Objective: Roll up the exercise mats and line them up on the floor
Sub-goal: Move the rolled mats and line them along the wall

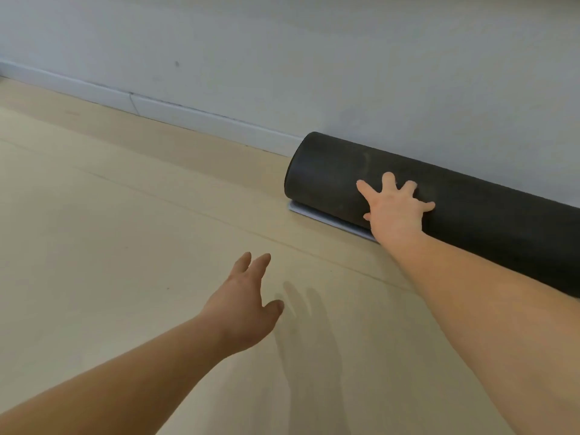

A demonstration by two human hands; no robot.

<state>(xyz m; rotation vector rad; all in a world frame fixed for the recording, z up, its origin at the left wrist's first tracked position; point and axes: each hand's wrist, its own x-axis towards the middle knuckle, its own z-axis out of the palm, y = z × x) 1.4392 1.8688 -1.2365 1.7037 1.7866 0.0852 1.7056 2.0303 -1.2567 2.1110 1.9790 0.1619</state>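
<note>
Fingers [389, 178] of R hand [396, 215] splayed wide & straight, tips + palm flat on upper front curve of rolled black exercise mat [477, 211]. Nothing gripped, just pressing. R forearm runs back to lower-right corner of view, crossing in front of the roll.

L hand [248, 296]: fingers straight-ish & close together, thumb out to the side, holds nothing. It hovers above the floor [103, 233], well apart from mat, w/ its shadow [301, 312] on the floor just right of it. L forearm comes in from bottom-left.

Mat is fully rolled, a thick cylinder lying on the floor lengthwise along the baseboard [188, 111] at foot of wall [282, 51]. Can't tell if it touches the wall. Its L end sits approx mid-view; other end runs out of frame at right. Thin pale strip [314, 215] sticks out from under the roll at floor level, near side, by that L end. Loose mat edge or separate sheet, can't tell.

Floor is pale beige w/ faint seams. Wall is light grey w/ one small dark mark.
</note>
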